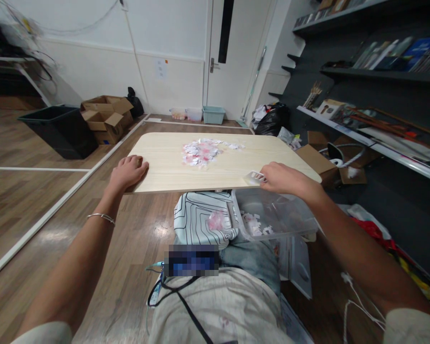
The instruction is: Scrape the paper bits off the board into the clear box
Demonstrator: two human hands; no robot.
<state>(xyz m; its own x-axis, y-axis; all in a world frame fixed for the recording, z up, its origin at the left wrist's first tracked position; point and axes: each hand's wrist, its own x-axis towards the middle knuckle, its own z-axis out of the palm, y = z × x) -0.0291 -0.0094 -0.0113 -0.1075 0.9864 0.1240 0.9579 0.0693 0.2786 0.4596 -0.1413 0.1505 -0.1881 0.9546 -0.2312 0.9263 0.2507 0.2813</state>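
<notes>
My left hand (129,171) is closed around the left edge of a pale wooden tabletop (161,165). At the front right of the top, my right hand (277,177) is closed on a flat white slotted scraper (255,177), which rests on or just over the wood. A pile of small white and pink paper pieces (201,152) lies near the middle of the tabletop, with a thin trail to the right. Below the front edge stands a clear plastic bin (279,215) holding white scraps (254,224). Beside it, a white cushion with black lines (197,217) covers my lap.
A black waste bin (60,134) and open cardboard boxes (107,117) stand on the left floor. Dark shelves (365,74) line the right side, above another carton (318,155). By the door (232,57) are a teal basket (214,114) and a black bag (274,119).
</notes>
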